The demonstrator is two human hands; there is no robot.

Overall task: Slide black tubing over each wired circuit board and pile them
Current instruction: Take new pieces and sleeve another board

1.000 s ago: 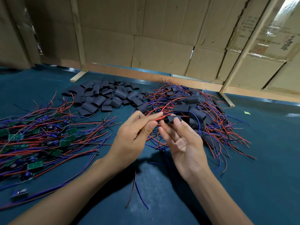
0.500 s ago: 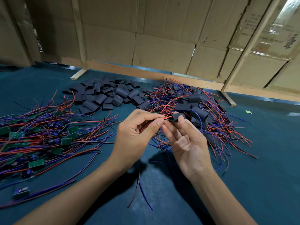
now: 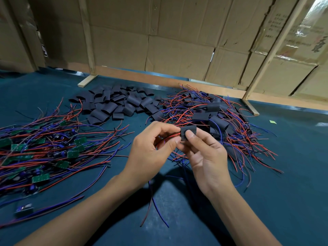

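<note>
Our right hand [image 3: 204, 153] pinches a black tube [image 3: 188, 132]. Our left hand [image 3: 150, 148] grips red and blue wires [image 3: 168, 137] entering it; the board seems hidden inside.

workshop | cardboard walls [image 3: 177, 55] | teal bench [image 3: 284, 183] | wired-board heap [image 3: 44, 153]

I have two hands up: my left hand [image 3: 150, 148] and my right hand [image 3: 207, 157]. Between them I hold one black tube [image 3: 188, 132]. Three heaps lie on the tabletop [image 3: 284, 174]: one of bare wired boards [image 3: 44, 150], one of loose black tubes [image 3: 115, 105], one of sleeved boards [image 3: 218, 121]. Each heap holds too many to count. One small board [image 3: 24, 208] lies apart, and one green scrap [image 3: 272, 121].
</note>
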